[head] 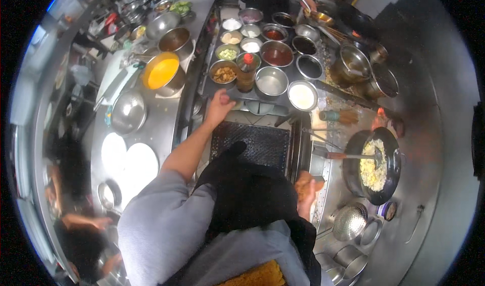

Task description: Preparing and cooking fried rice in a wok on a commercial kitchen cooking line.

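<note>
My left hand (219,107) is reached forward, its fingers loosely bent and apart with nothing seen in them. It is just below a steel bowl of brown fried pieces (224,73) and left of a bottle with a red cap (246,75). At the right counter's edge my right hand (307,202) grips an orange-brown cloth (304,185); part of this hand is hidden. Farther right stands a dark wok (352,172) with rice and yellow egg (373,166) in it. A ladle with a wooden handle (337,155) rests across its rim, its bowl in the rice.
Steel bowls of sauces and ingredients fill the rack ahead, beside a white-filled bowl (303,95). A pot of orange liquid (162,72), a colander (129,112) and white plates (142,161) stand left. Right are a brush (339,116) and a perforated strainer (349,221). Co-workers' hands show at top and lower left.
</note>
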`<state>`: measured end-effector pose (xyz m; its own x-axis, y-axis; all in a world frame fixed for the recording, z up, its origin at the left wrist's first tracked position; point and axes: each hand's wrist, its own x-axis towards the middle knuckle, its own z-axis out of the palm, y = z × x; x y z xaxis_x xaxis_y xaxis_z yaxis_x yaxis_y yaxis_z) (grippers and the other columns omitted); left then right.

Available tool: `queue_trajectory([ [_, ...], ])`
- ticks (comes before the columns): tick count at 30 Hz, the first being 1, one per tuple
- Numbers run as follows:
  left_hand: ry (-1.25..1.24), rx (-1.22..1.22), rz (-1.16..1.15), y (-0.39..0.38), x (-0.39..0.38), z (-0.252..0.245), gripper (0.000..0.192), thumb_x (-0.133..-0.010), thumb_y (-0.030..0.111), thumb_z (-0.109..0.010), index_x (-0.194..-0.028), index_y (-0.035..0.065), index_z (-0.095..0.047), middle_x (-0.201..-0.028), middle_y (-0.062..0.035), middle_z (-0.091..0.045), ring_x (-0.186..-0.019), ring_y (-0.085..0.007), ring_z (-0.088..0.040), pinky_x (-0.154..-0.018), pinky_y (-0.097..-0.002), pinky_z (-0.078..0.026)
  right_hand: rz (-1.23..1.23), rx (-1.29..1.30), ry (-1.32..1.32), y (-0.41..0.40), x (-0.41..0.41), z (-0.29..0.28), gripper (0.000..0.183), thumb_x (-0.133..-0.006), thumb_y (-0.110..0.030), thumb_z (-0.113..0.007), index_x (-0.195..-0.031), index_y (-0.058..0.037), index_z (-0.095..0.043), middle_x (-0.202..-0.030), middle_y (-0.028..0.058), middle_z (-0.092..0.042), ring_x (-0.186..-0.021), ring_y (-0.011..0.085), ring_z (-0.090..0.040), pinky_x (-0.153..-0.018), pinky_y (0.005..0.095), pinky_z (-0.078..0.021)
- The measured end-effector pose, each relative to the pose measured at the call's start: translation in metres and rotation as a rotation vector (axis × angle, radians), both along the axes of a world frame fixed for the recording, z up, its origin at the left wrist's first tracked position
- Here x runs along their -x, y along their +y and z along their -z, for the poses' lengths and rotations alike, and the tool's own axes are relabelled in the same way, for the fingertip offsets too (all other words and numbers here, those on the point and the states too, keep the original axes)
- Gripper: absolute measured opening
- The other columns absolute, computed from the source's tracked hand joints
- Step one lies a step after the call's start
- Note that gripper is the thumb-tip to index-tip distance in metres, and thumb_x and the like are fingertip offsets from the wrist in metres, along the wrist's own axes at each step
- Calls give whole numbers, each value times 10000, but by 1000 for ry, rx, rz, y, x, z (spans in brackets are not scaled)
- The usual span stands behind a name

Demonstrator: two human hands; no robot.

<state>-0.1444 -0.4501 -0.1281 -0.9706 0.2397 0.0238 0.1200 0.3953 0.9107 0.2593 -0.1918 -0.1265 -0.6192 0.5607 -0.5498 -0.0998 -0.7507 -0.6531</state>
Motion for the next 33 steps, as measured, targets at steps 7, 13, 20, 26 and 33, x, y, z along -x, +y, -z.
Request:
queue_trajectory([
  [7,239,-15,74,92,105,-12,1001,-622,213,-909,-1411,-9,-335,-1353,-217,-502,-1251,-311,-503,-1053,-392,-407,154,-265,-270,-47,19,-30,379,-972,-335,-564,-1130,6,-608,-944,104,-660,-820,194,-653,-728,322,-539],
  [13,123,-150,250,101,103,-34,948,-647,182,-903,-1378,-59,-350,-1331,-191,-490,-1229,-311,-496,-1071,-410,-375,584,-130,-296,-72,4,-16,418,-927,-346,-635,-1137,8,-561,-943,124,-654,-805,228,-664,-689,365,-565],
  [20,184,-29,670,144,65,-166,796,-650,131,-863,-1319,-7,-456,-1245,-148,-573,-1135,-260,-555,-1012,-370,-414,751,-35,-347,-149,-32,3,344,-931,-317,-628,-1081,-10,-585,-909,99,-659,-755,207,-662,-645,347,-553],
  [26,782,435,1317,315,-30,-282,868,-662,394,-816,-1345,19,-432,-1057,-286,-655,-991,-430,-640,-850,-460,-514,864,-15,-378,-177,-60,36,346,-936,-309,-620,-1082,3,-582,-925,88,-659,-792,199,-663,-688,343,-549],
  [33,1428,907,1363,523,-161,-266,588,-715,326,-781,-1193,65,-559,-1023,-196,-700,-959,-356,-684,-819,-461,-553,1051,-72,-323,-163,-102,43,347,-941,-304,-611,-1100,3,-578,-948,91,-659,-802,194,-664,-711,336,-551],
])
